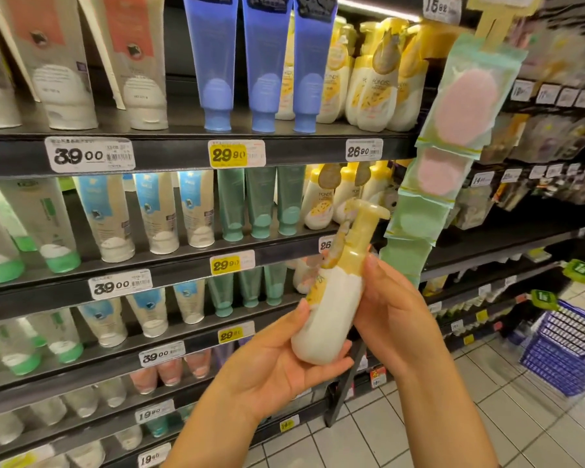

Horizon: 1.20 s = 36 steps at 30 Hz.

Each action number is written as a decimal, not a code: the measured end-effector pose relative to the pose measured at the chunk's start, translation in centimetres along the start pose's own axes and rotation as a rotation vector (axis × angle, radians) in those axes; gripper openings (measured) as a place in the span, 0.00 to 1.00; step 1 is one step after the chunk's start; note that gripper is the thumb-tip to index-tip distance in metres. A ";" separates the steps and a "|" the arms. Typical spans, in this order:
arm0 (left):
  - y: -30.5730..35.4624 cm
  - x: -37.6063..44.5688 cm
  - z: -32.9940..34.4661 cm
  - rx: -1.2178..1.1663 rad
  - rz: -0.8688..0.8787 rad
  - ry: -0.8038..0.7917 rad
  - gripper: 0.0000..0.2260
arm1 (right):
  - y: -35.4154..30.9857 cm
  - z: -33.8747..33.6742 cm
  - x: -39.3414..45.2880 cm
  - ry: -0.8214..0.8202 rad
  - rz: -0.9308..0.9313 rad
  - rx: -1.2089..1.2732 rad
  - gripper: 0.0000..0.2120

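You hold the pump bottle (331, 319) in the air in front of the shelves, nearly upright and tilted a little, its yellow pump head above its white body. Your left hand (277, 369) cups the base, its fingers (331, 364) curled under and the thumb along the left side. Your right hand (395, 319) grasps the right side, thumb tip by the yellow collar. Behind the bottle, a shelf (183, 157) carries blue tubes (260, 62) over a yellow price tag (228, 154). Packets of pink puffs (466, 106) hang to the right. A blue basket (568, 346) sits on the tiled floor (453, 417).
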<state>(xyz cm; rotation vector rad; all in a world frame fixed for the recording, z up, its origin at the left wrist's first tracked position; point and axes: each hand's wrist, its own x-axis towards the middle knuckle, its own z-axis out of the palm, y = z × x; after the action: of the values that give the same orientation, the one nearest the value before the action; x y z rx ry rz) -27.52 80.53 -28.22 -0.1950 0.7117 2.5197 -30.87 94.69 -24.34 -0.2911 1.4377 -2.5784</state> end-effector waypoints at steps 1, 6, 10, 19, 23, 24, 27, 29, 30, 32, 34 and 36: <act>-0.5 0.3 0.1 0.013 0.000 0.004 0.18 | -0.1 -0.6 -0.4 0.002 -0.007 0.001 0.19; -3.0 1.7 1.1 0.114 -0.075 0.012 0.21 | -1.1 -3.5 -2.1 0.069 -0.034 0.017 0.21; -5.8 3.4 2.5 0.189 -0.190 -0.009 0.16 | -2.5 -6.9 -3.8 0.176 -0.029 -0.011 0.21; -15.8 10.1 8.0 0.308 -0.406 -0.098 0.21 | -7.5 -17.1 -10.7 0.431 -0.142 -0.100 0.14; -20.1 12.8 10.4 0.342 -0.520 -0.173 0.32 | -9.6 -21.1 -13.0 0.580 -0.173 -0.049 0.13; -20.9 13.3 10.8 0.349 -0.547 -0.196 0.33 | -9.9 -21.9 -13.3 0.617 -0.173 -0.027 0.14; -23.5 15.6 12.2 0.380 -0.621 -0.225 0.34 | -11.1 -24.8 -14.0 0.744 -0.198 0.018 0.15; -25.6 18.9 13.4 0.417 -0.685 -0.235 0.35 | -12.1 -28.3 -13.9 0.826 -0.231 0.054 0.12; -26.1 20.0 13.6 0.429 -0.693 -0.236 0.35 | -12.4 -29.2 -13.8 0.848 -0.241 0.066 0.11; -27.3 22.8 14.5 0.446 -0.721 -0.258 0.35 | -13.1 -32.0 -13.2 0.888 -0.254 0.081 0.11; -28.3 25.8 15.5 0.465 -0.743 -0.272 0.36 | -14.2 -34.6 -12.0 0.895 -0.253 0.084 0.14; -29.2 29.8 16.8 0.488 -0.752 -0.304 0.36 | -15.6 -37.8 -10.2 0.901 -0.263 0.070 0.13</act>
<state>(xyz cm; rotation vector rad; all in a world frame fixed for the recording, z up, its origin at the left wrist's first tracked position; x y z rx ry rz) -38.17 123.69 -34.94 0.0848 0.8925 1.5707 -31.48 136.27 -31.37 0.8601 1.5915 -3.1387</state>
